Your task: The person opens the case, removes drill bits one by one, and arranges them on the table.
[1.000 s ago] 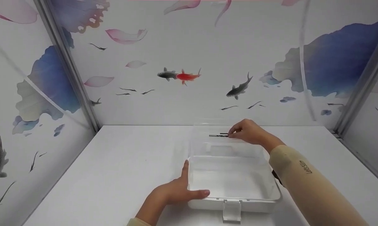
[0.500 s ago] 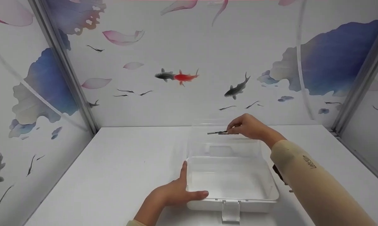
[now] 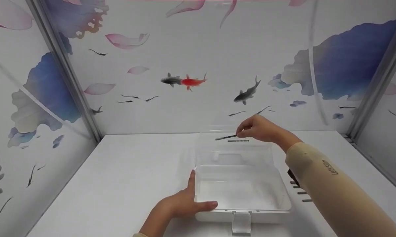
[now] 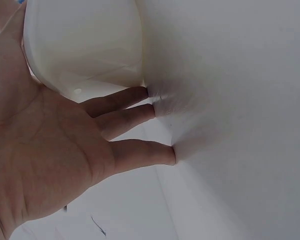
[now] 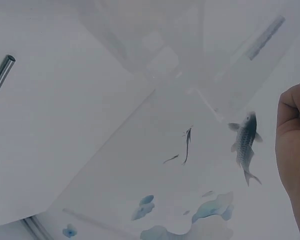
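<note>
My right hand [image 3: 255, 128] pinches a drill bit [image 3: 225, 137] by one end, above the clear lid's far part; its silvery shank points left. A second drill bit [image 3: 238, 141] lies just below it in the head view, seen through the lid. My left hand [image 3: 188, 200] is spread at the near left corner of a clear plastic box [image 3: 244, 215]. Its thumb lies over the front rim and its straight fingers [image 4: 140, 152] reach down beside the box wall in the left wrist view. In the right wrist view only part of the right hand [image 5: 295, 145] shows; its fingertips are cut off.
The box's clear lid [image 3: 250, 158] is folded back behind it. Several metal shanks [image 3: 302, 193] lie right of the box, partly hidden by the right sleeve [image 3: 336, 187]. A latch [image 3: 241, 223] hangs at the front. Printed walls [image 3: 185, 112] enclose the white table [image 3: 125, 184].
The right hand has risen slightly with one drill bit, tilting it, while the other stays lying behind. The sleeve has shifted right, baring several shanks. The left hand stays at the box.
</note>
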